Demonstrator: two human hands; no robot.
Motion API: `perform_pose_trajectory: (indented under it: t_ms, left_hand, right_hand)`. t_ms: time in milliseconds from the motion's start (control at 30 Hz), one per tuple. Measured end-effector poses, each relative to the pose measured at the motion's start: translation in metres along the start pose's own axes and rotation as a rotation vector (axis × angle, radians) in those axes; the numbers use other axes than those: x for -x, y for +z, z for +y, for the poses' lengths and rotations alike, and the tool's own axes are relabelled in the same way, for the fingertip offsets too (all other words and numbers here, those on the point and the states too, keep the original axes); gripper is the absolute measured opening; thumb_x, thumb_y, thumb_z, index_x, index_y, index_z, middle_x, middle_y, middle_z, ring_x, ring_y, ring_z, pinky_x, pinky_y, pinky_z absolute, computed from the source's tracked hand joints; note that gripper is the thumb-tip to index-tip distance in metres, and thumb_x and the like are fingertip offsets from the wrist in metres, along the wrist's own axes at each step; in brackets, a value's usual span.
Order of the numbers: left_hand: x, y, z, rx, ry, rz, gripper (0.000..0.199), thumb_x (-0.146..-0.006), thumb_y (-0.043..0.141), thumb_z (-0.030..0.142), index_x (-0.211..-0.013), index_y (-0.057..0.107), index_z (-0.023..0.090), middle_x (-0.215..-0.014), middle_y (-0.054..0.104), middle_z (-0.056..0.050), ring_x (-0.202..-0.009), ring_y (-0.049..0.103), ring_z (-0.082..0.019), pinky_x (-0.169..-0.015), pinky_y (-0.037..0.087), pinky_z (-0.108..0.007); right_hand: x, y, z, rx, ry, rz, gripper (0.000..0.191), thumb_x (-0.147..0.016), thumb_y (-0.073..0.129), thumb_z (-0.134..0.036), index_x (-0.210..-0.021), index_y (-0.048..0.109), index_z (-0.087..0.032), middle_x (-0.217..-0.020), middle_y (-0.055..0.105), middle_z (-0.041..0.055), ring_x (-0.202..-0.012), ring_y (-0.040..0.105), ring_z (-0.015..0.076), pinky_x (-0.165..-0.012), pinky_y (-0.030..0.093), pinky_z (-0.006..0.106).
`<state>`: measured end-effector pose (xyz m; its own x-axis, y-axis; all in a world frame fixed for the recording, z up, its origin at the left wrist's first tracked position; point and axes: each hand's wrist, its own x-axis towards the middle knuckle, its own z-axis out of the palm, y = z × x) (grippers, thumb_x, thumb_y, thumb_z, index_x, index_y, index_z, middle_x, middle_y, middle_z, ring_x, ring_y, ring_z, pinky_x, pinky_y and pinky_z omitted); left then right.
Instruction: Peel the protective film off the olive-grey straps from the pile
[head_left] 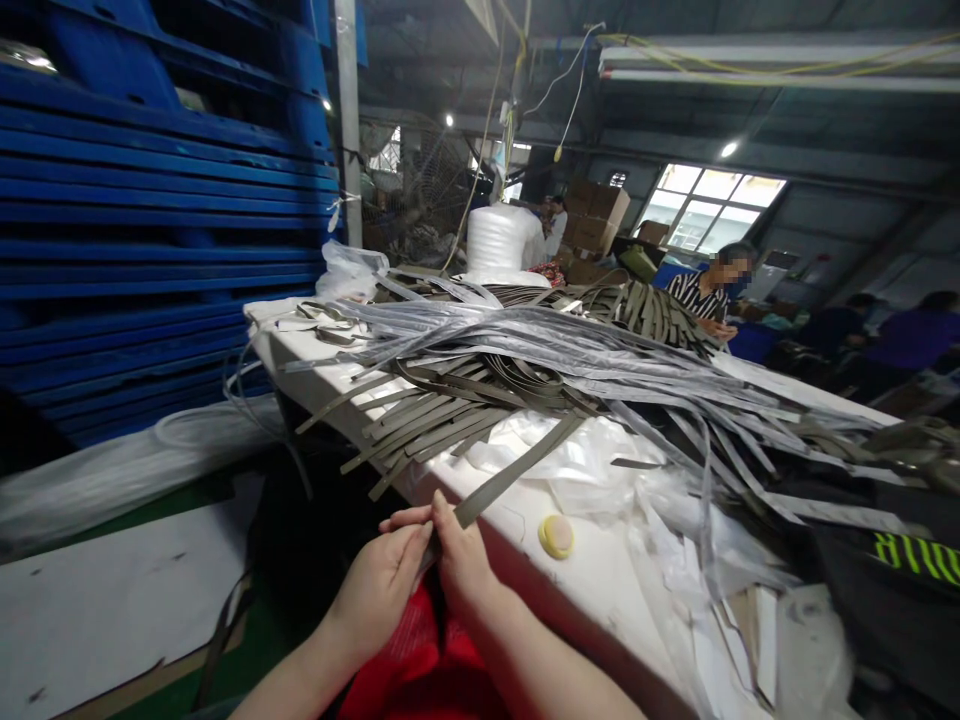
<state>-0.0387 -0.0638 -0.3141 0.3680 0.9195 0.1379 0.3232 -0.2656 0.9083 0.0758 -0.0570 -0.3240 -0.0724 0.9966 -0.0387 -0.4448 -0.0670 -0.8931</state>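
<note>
An olive-grey flat strap (517, 472) runs from my hands up over the table's near edge, towards a heap of similar straps (442, 415). My left hand (381, 578) is closed around the strap's near end, its thumb pressed on top. Close against it, my right hand (463, 556) also grips the strap, fingers partly hidden behind the thumb. Most of the held end is covered by both hands. A small round yellow tin (556, 537) with a pale top sits on the white table (517, 535), to the right of my hands.
Straps in clear plastic sleeves (525, 335) lie across the table. A white wrapped roll (499, 242) stands at its far side. Blue pallets (165, 230) are stacked at left. A person in a striped top (697, 292) sits beyond the table. Crumpled plastic (577, 465) lies near the straps.
</note>
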Motion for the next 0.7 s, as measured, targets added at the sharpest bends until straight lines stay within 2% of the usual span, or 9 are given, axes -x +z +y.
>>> perform_pose_trajectory:
  t_ms: [133, 300, 367, 433, 567, 633, 700]
  left_hand:
    - [-0.003, 0.005, -0.003, 0.034, -0.014, -0.033, 0.048, -0.097, 0.034, 0.050, -0.069, 0.058, 0.018, -0.060, 0.060, -0.003, -0.054, 0.054, -0.017, -0.055, 0.043, -0.025]
    - [0.004, 0.006, -0.008, 0.015, -0.051, -0.003, 0.050, -0.095, 0.036, 0.053, -0.064, 0.055, 0.020, -0.054, 0.054, 0.000, -0.051, 0.050, -0.015, -0.047, 0.038, -0.023]
    - [0.001, 0.008, -0.004, 0.006, -0.033, 0.018, 0.051, -0.095, 0.036, 0.053, -0.064, 0.057, 0.019, -0.056, 0.057, -0.001, -0.053, 0.052, -0.016, -0.050, 0.040, -0.024]
    - [-0.004, 0.011, 0.000, 0.013, -0.019, 0.039, 0.051, -0.095, 0.036, 0.054, -0.065, 0.058, 0.019, -0.059, 0.060, -0.003, -0.055, 0.055, -0.016, -0.053, 0.043, -0.024]
    - [-0.007, 0.016, 0.002, 0.049, -0.045, 0.019, 0.053, -0.094, 0.035, 0.058, -0.063, 0.053, 0.019, -0.054, 0.056, -0.002, -0.050, 0.053, -0.016, -0.051, 0.043, -0.024]
    - [-0.004, 0.016, -0.001, 0.038, -0.059, 0.006, 0.054, -0.094, 0.034, 0.059, -0.062, 0.052, 0.020, -0.051, 0.052, 0.000, -0.048, 0.049, -0.015, -0.048, 0.041, -0.023]
    - [-0.002, 0.013, -0.001, 0.014, -0.052, 0.002, 0.055, -0.094, 0.034, 0.059, -0.062, 0.054, 0.020, -0.052, 0.050, 0.001, -0.047, 0.047, -0.014, -0.046, 0.040, -0.023]
  right_hand:
    - [0.002, -0.007, -0.002, 0.062, -0.006, 0.016, 0.056, -0.082, 0.057, -0.067, -0.082, 0.080, -0.016, -0.086, 0.076, 0.0110, -0.081, 0.070, 0.0243, -0.081, 0.053, 0.036]
    - [-0.015, -0.030, -0.028, -0.061, -0.034, 0.210, 0.055, -0.076, 0.063, -0.068, -0.071, 0.078, -0.015, -0.079, 0.076, 0.0115, -0.073, 0.067, 0.0217, -0.077, 0.052, 0.033]
    - [-0.016, -0.029, -0.028, -0.067, -0.032, 0.170, 0.058, -0.076, 0.061, -0.070, -0.071, 0.078, -0.015, -0.080, 0.076, 0.0120, -0.073, 0.068, 0.0217, -0.078, 0.052, 0.034]
    - [-0.011, -0.022, -0.020, -0.037, -0.003, 0.078, 0.060, -0.080, 0.056, -0.071, -0.077, 0.079, -0.015, -0.084, 0.076, 0.0118, -0.076, 0.069, 0.0221, -0.078, 0.053, 0.034]
    - [0.000, -0.016, -0.005, 0.036, 0.104, -0.065, 0.062, -0.082, 0.053, -0.070, -0.085, 0.079, -0.014, -0.072, 0.073, 0.0090, -0.062, 0.066, 0.0204, -0.063, 0.053, 0.032]
    - [-0.003, -0.023, -0.011, -0.020, 0.093, -0.028, 0.057, -0.082, 0.056, -0.066, -0.080, 0.079, -0.014, -0.067, 0.072, 0.0080, -0.061, 0.065, 0.0194, -0.064, 0.052, 0.031]
    - [-0.012, -0.035, -0.030, -0.122, 0.010, 0.106, 0.049, -0.082, 0.061, -0.061, -0.073, 0.077, -0.015, -0.070, 0.073, 0.0079, -0.066, 0.065, 0.0182, -0.070, 0.052, 0.030]
